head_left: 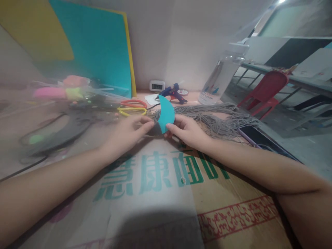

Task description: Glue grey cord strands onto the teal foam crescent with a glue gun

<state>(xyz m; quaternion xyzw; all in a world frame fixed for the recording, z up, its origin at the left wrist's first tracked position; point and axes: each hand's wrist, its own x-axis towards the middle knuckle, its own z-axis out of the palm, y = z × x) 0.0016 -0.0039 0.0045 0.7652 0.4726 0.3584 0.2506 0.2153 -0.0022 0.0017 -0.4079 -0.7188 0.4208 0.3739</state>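
A bright blue crescent-shaped piece of paper or foam sheet [167, 113] stands upright between my hands, above the cardboard. My right hand [189, 132] pinches its lower right edge between thumb and fingers. At its lower left tip is a small dark grey patch [157, 129], and the closed thumb and fingers of my left hand [131, 130] grip there. Whether that patch is a separate piece or the shaded part of the crescent, I cannot tell. Just behind my hands lie scissors with red and yellow handles [132, 110] and a bundle of grey cord [218, 119].
A blue glue gun [172, 92] with a lit red light, a small digital clock [157, 85] and a clear bottle [220, 77] stand at the back. Blue and yellow sheets [101, 48] lean left. A phone [264, 140] lies right. Printed cardboard [160, 200] covers the table.
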